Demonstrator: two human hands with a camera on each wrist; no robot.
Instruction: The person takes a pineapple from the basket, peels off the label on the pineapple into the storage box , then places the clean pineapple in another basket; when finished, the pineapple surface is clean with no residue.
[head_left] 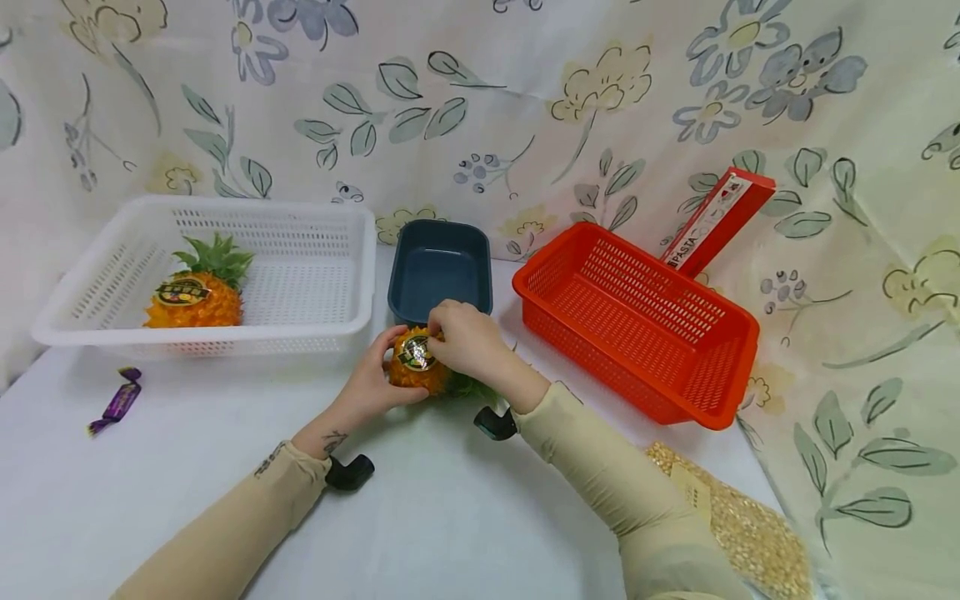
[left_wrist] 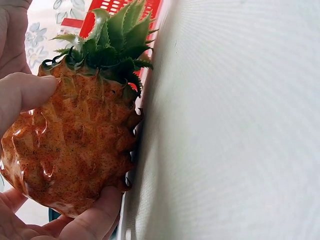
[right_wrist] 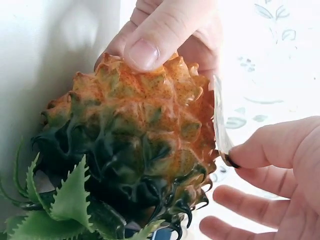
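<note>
Orange and bumpy, the pineapple (left_wrist: 75, 135) sat sideways in the left grip (head_left: 372, 382), whose thumb and fingers curled round its body, leafy crown toward the right grip's side. The right grip (head_left: 474, 340) was narrow, thumb and forefinger pinching the raised edge of the glossy label (right_wrist: 220, 120). The step in hand looked like peeling it; the next move seemed to call for a firm left hold and a slow, even right-hand pull away from the skin. Just beyond both grips on the bench (head_left: 420, 525) stood the dark blue tub (head_left: 440, 275); left of them, the white basket (head_left: 225, 336) held a second pineapple (head_left: 202, 302); right of them stood the red basket (head_left: 637, 312).
</note>
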